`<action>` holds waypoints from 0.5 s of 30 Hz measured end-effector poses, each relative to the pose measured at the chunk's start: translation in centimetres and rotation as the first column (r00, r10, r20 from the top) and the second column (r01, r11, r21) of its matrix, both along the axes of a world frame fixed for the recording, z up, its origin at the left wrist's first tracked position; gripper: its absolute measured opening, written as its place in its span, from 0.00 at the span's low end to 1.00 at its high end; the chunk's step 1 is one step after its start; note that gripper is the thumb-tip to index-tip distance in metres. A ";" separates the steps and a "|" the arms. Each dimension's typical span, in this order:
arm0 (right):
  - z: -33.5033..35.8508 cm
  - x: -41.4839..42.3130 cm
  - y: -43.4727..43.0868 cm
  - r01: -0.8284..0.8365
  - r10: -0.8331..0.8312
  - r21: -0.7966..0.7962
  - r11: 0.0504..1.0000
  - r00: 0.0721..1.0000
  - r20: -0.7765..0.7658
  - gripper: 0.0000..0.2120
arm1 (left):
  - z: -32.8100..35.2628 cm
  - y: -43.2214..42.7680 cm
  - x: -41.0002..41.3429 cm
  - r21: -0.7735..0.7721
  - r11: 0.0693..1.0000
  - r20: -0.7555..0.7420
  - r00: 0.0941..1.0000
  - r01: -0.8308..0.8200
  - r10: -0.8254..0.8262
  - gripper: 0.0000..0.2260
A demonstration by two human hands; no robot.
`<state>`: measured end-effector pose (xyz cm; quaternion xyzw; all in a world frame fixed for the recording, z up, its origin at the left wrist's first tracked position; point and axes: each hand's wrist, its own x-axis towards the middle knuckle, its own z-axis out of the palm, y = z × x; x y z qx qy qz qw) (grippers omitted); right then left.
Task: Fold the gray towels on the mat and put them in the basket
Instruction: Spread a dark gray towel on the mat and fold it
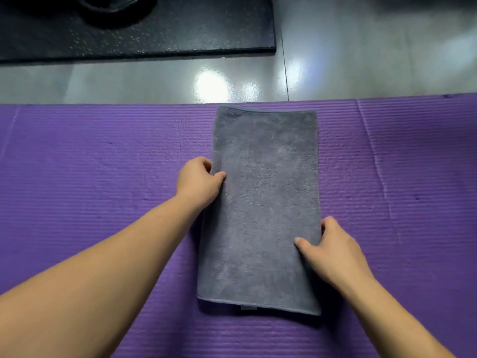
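A: Since the gray towel [265,202] lies as a long strip on the purple mat [90,164], why hold both edges?
B: Left grip [200,180] pinches the left edge, farther off; right grip [333,250] pinches the right edge, nearer. Probably squaring it for the next fold.
A: Writing?
B: Small tag [249,308] at near hem, unreadable. No basket in view.

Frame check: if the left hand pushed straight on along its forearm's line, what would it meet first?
The gray towel: the left hand pinches its left edge, so it would run across the cloth, probably toward its far right corner.
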<state>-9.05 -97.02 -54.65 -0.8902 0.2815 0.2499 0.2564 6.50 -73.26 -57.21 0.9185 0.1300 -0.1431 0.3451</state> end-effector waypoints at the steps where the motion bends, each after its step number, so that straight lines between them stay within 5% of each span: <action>1: 0.1 0.0 0.1 -0.010 0.010 0.019 1.000 1.000 0.004 0.21 | 0.0 0.1 0.0 0.015 1.000 -0.010 1.000 -0.013 0.013 0.08; 6: 0.2 0.5 -0.3 -0.097 0.076 0.132 0.986 0.985 0.154 0.09 | 1.0 2.3 -3.2 -0.014 0.964 -0.069 0.963 -0.264 0.262 0.12; 11: -0.1 5.0 -2.4 -0.232 0.206 0.017 0.973 0.894 0.398 0.09 | 1.3 3.4 -13.4 -0.103 0.861 -0.291 0.843 -0.498 0.453 0.14; 14: -0.1 9.0 -3.3 -0.257 0.280 -0.117 0.959 0.805 0.523 0.09 | 2.3 1.5 -17.8 -0.262 0.837 -0.615 0.752 -0.480 0.239 0.14; 15: -0.2 10.1 -3.4 -0.258 0.309 -0.170 0.951 0.775 0.552 0.10 | 2.4 1.1 -18.5 -0.282 0.875 -0.617 0.773 -0.393 0.148 0.15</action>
